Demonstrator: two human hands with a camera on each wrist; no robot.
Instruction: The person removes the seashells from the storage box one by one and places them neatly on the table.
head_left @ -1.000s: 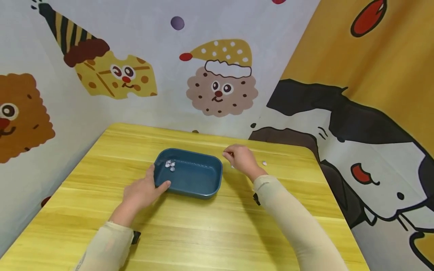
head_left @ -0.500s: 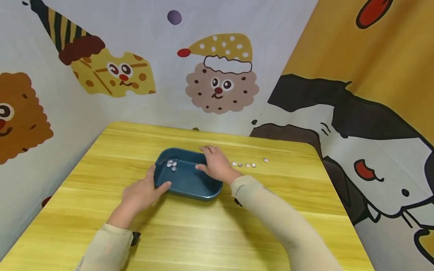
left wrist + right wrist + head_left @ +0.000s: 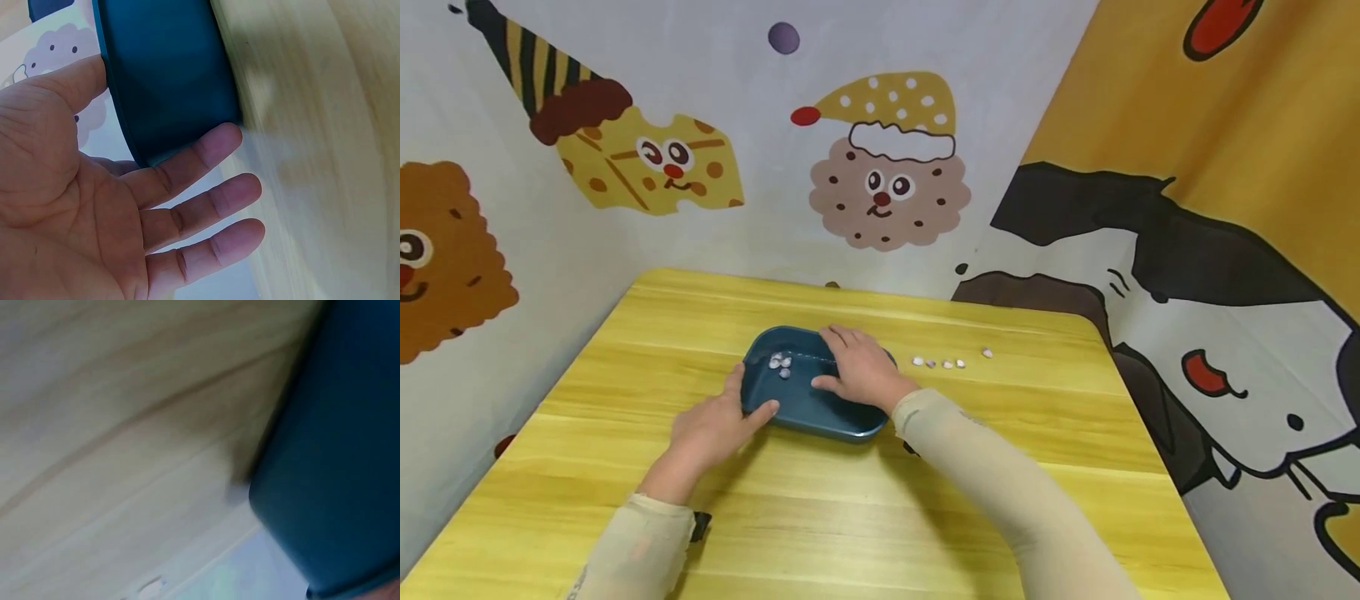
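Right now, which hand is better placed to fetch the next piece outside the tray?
Probably the right hand: it's nearer those pieces, while the left hand touches the opposite end of the tray.

From here I see a yellow table (image 3: 820,517) at six o'clock, printed cheese (image 3: 651,171) at ten, cookie (image 3: 891,204) at twelve, animal (image 3: 1232,358) at three.

My left hand (image 3: 711,429) and right hand (image 3: 861,367) are bare. I wear a cream left sleeve (image 3: 632,546), faintly grey-marked at its near left edge, and a plain-looking cream right sleeve (image 3: 1000,483). Small black pieces, left (image 3: 701,527) and right (image 3: 911,448), poke out beneath.
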